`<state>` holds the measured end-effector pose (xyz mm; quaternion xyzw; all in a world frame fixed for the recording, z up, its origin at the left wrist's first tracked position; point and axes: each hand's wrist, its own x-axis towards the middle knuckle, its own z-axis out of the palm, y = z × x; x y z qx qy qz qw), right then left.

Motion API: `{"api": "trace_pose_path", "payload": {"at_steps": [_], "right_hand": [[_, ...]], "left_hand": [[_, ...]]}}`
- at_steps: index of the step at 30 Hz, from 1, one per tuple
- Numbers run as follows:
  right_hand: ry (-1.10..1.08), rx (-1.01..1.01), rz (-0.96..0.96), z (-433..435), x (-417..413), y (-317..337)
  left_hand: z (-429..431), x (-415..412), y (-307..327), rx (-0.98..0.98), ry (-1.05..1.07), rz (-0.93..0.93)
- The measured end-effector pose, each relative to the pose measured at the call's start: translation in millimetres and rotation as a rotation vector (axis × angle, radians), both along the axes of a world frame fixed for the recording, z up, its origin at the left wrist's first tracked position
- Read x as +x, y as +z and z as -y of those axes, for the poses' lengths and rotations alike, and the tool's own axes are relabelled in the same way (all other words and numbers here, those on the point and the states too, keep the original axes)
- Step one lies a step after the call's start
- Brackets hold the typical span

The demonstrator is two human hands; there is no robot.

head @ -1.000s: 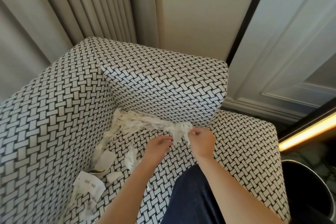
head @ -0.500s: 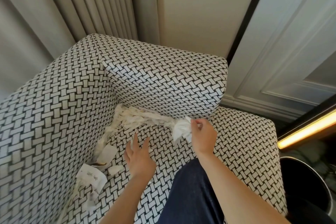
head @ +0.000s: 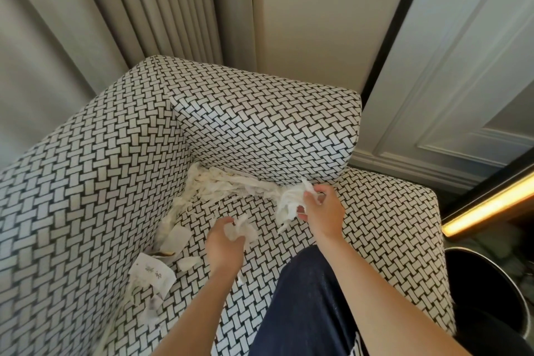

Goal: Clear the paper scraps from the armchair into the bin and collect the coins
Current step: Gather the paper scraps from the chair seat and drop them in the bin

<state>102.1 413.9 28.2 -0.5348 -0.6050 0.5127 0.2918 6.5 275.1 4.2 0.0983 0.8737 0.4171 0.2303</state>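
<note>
the right hand clutched a wad of paper scraps, and the left hand pinched a smaller piece. the loose strip ran leftward along the back crease of the armchair; the bin stood rightward, nearer the right hand. no coins showed.

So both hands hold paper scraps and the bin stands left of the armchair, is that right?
Not quite. The head view shows the bin right of the armchair, not left. The left hand and the right hand do each hold paper scraps.
</note>
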Motion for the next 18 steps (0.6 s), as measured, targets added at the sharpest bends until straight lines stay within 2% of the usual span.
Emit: {"api": "trace_pose_path", "payload": {"at_steps": [3, 8, 18], "right_hand": [[0.015, -0.103, -0.016, 0.0, 1.9, 1.2], [-0.005, -0.08, 0.088, -2.5, 14.1, 5.9], [0.112, -0.143, 0.048, -28.7, 83.7, 39.2]], "left_hand": [[-9.0, 0.5, 9.5, 0.082, 0.132, 0.11], [-26.8, 9.8, 26.8, 0.27, 0.244, 0.366], [-81.8, 51.6, 55.2, 0.249, 0.033, 0.311]]}}
